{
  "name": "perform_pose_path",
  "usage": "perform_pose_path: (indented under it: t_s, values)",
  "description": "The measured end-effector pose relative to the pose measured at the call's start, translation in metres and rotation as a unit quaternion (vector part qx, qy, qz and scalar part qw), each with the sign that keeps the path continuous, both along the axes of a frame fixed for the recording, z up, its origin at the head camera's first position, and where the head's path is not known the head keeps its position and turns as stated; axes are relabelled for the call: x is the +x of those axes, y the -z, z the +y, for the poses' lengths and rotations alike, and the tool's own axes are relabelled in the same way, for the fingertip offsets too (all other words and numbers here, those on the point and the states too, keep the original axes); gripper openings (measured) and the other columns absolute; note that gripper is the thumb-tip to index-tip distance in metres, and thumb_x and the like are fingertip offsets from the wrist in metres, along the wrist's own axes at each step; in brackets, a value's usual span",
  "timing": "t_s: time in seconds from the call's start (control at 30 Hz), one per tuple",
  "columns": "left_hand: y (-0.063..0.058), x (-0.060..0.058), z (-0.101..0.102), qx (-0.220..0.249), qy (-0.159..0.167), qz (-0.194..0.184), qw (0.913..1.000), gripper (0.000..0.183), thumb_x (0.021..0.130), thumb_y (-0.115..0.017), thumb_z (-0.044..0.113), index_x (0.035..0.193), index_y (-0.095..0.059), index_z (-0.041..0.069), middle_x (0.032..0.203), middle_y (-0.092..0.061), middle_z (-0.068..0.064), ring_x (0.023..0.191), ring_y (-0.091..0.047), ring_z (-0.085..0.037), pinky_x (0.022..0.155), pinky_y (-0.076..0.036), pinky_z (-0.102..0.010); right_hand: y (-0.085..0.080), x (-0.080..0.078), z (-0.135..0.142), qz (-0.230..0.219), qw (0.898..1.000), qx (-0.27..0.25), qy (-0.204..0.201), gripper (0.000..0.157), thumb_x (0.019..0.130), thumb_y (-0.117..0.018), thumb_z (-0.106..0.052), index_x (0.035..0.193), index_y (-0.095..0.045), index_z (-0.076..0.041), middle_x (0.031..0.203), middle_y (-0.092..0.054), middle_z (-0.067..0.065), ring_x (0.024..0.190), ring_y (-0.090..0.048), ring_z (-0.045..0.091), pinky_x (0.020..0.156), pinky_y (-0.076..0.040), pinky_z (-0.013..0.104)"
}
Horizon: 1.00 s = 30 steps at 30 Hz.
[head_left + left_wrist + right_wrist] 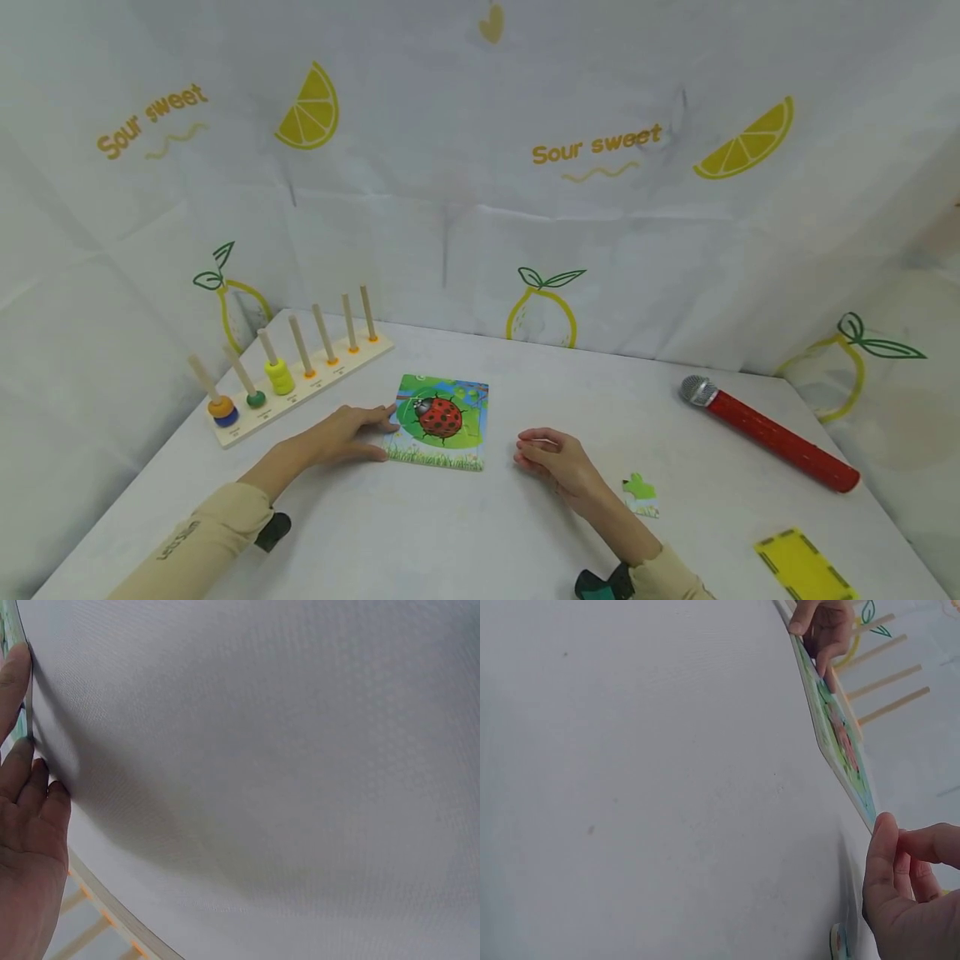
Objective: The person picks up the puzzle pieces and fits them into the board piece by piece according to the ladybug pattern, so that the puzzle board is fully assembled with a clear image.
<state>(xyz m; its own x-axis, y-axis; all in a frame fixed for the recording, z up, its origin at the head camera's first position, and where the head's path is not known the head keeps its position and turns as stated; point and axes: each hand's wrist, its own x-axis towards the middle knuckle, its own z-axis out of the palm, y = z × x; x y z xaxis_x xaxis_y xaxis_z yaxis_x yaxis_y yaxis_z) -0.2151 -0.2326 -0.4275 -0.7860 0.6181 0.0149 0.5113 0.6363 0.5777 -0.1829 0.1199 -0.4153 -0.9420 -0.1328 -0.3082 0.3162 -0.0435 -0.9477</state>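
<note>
A square ladybug jigsaw puzzle (439, 419) lies flat on the white table, bordered with grass along its near side. My left hand (347, 435) touches its left edge, fingertips and thumb spread along that side. In the left wrist view the fingers (16, 761) meet the puzzle's edge. Just right of the puzzle, my right hand (558, 467) hovers with loosely bent fingers and nothing visible in them; the right wrist view shows its thumb and index finger close together. A loose green and white puzzle piece (641, 495) lies beside the right forearm.
A wooden peg rack (285, 400) with upright pegs and a few coloured beads stands at the back left. To the right lie a red microphone (780, 437) and a yellow rectangular board (806, 567). A white cloth (465, 250) with lemon prints hangs behind the table.
</note>
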Motion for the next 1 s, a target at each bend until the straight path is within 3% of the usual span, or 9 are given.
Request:
perform_pose_path:
  t_s: [0.23,0.43,0.63,1.0]
  values:
    - [0.003,0.000,0.000,0.009,0.001,0.006,0.9999,0.043,0.083,-0.073,0.031,0.116,-0.067,0.005,0.140,-0.046,-0.022,0.129,-0.042,-0.041,0.102,-0.038,-0.053,-0.003,0.000,0.007,-0.002,1.000,0.001,0.008,0.034,0.090,-0.060,0.004,0.121,-0.051,0.015,0.093,-0.067,0.010,0.077,-0.068,0.013,0.073,-0.056,0.023]
    - [0.003,0.001,0.001,0.014,0.004,0.012,0.9998,0.030,0.083,-0.074,0.029,0.105,-0.064,0.010,0.139,-0.048,-0.023,0.128,-0.044,-0.040,0.101,-0.039,-0.052,-0.007,0.001,0.018,0.004,0.999,-0.028,-0.018,0.038,0.092,-0.059,0.004,0.125,-0.045,0.018,0.094,-0.068,0.007,0.078,-0.068,0.012,0.076,-0.055,0.022]
    - [0.000,0.002,0.002,0.010,-0.003,0.008,0.9999,0.041,0.083,-0.073,0.030,0.114,-0.064,0.006,0.140,-0.047,-0.022,0.129,-0.042,-0.041,0.102,-0.037,-0.054,-0.010,0.004,0.035,0.006,0.998,-0.044,-0.038,0.038,0.092,-0.059,0.002,0.125,-0.046,0.016,0.097,-0.067,0.006,0.083,-0.069,0.012,0.082,-0.054,0.025]
    - [-0.001,0.001,0.000,0.006,-0.008,0.008,0.9999,0.045,0.083,-0.074,0.030,0.118,-0.064,0.003,0.140,-0.047,-0.021,0.129,-0.042,-0.041,0.102,-0.037,-0.053,-0.009,0.008,0.074,0.033,0.995,0.082,-0.036,0.049,0.088,-0.068,-0.004,0.129,-0.047,0.011,0.116,-0.065,0.014,0.097,-0.065,0.012,0.084,-0.053,0.025]
